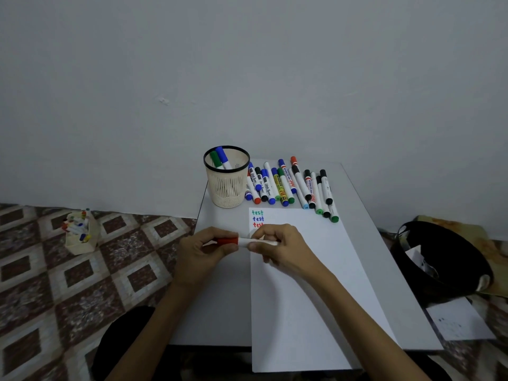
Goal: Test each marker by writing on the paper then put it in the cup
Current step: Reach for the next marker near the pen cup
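I hold a red marker (244, 241) level over the paper's (308, 284) left edge. My left hand (204, 250) pinches its red cap, which sits on the barrel. My right hand (280, 246) grips the white barrel. The paper carries "test" in green, blue and red near its top left corner; my right hand partly hides the red word. The cream mesh cup (227, 178) stands behind the paper with a green and a blue marker in it. A row of several markers (291, 187) lies to the right of the cup.
The small grey table (220, 298) stands against the wall. A box of markers (79, 231) sits on the tiled floor at left. A black bin (442, 259) with paper scraps stands at right, with a loose sheet (459, 320) beside it.
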Demonstrator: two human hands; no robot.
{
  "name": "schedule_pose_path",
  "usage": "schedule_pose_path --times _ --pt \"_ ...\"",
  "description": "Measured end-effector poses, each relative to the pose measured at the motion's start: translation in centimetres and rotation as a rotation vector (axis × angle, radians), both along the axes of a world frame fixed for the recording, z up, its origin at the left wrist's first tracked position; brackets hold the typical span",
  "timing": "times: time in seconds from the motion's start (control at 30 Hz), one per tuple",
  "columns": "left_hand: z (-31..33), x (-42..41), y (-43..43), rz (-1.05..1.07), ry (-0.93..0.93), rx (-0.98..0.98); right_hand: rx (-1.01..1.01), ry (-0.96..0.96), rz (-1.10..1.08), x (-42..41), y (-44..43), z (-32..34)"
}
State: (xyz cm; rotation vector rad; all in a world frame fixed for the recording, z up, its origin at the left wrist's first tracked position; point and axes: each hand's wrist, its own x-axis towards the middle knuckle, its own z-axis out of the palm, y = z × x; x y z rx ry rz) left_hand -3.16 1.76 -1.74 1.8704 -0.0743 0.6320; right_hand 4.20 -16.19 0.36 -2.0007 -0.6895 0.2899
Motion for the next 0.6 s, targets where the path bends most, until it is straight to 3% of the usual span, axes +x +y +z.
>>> schedule_pose_path --times 0.17,0.3,0.37,0.47,0.6 --pt "-0.2 -0.2 -0.5 0.023 -0.039 -0.010 -0.320 -0.422 0.116 0.4 0.6 2.9" --pt "-0.2 0.2 -0.6 0.065 0.071 -0.067 -0.520 -0.595 0.153 2.2 1.8 4.5" --pt "-0.7 0.5 -0.4 0.072 0.130 -0.011 -0.406 -0.523 0.019 4.3 2.1 5.6" --pt "-1.5 0.9 -0.4 0.044 0.214 0.292 0.056 -0.443 -0.263 7.0 2.6 7.9" --pt "-1.8 1.3 -0.7 -0.038 0.264 0.696 0.467 -0.533 -0.331 8.6 5.7 10.9"
